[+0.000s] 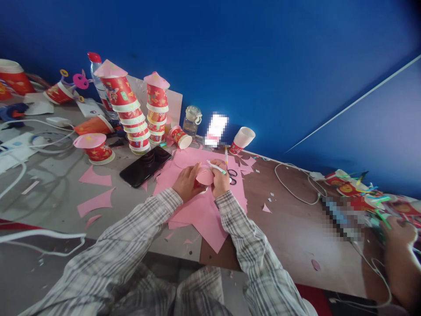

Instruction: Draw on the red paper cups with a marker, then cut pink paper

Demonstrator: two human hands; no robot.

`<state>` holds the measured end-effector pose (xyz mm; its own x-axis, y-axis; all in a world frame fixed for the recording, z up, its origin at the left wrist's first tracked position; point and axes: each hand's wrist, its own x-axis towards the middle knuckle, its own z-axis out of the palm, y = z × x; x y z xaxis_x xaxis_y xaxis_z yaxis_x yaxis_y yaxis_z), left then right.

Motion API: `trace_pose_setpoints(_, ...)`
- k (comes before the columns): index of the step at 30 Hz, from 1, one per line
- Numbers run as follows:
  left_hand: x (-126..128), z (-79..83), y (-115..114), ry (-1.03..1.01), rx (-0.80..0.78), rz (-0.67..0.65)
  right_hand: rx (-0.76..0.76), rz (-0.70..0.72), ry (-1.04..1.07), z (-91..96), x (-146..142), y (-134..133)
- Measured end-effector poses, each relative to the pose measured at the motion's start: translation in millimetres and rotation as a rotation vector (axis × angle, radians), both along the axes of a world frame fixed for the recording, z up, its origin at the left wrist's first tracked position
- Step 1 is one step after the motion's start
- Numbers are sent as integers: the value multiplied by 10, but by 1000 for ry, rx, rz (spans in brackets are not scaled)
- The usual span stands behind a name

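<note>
My left hand point(187, 181) wraps round a red paper cup capped with a pink paper circle point(205, 177), holding it down on the pink paper sheets point(204, 215). My right hand point(219, 180) is closed round a white pen with a green tip point(216, 167), its point at the top edge of the pink circle. Black scissors point(233, 175) lie just right of my right hand. A black phone point(145, 166) lies left of my left hand.
Two tall stacks of red cups with pink lids point(131, 109) stand at the back by the blue wall, with single cups point(94, 147), a water bottle and a glass jar point(192, 119). White cables cross the table on the left. Another person's hand point(399, 239) works among straws at the right.
</note>
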<state>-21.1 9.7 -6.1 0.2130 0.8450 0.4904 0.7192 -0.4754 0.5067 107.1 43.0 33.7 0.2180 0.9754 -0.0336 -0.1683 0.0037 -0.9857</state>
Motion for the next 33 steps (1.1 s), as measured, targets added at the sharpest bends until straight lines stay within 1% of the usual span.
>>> trace_pose_setpoints(6,14,-18,9,-13,14,-6,-17,29,80,-41,-17,-5)
trace_pose_setpoints(9,13,-39,17,-34,-11,-19,-25,32,109,-52,-14,2)
trace_pose_setpoints(13,12,-34,17,-120,-57,3,-29,18,127,-41,7,5)
trace_pose_setpoints(15,5,-13,13,-170,-65,-21,-19,1,130,-10,21,-13)
trace_pose_setpoints(17,-3,11,7,-231,-66,-64,27,-10,113,33,32,-47)
trace_pose_setpoints(20,-10,43,3,-350,-71,-85,185,16,-15,90,35,-112)
trace_pose_setpoints(22,-8,61,3,-408,-89,-70,295,56,-125,108,28,-153)
trace_pose_setpoints(24,-3,78,3,-436,-115,-44,372,93,-201,107,21,-183)
trace_pose_setpoints(28,4,84,4,-458,-166,-31,447,160,-304,71,24,-216)
trace_pose_setpoints(33,6,39,30,-524,-280,-47,511,218,-472,32,63,-239)
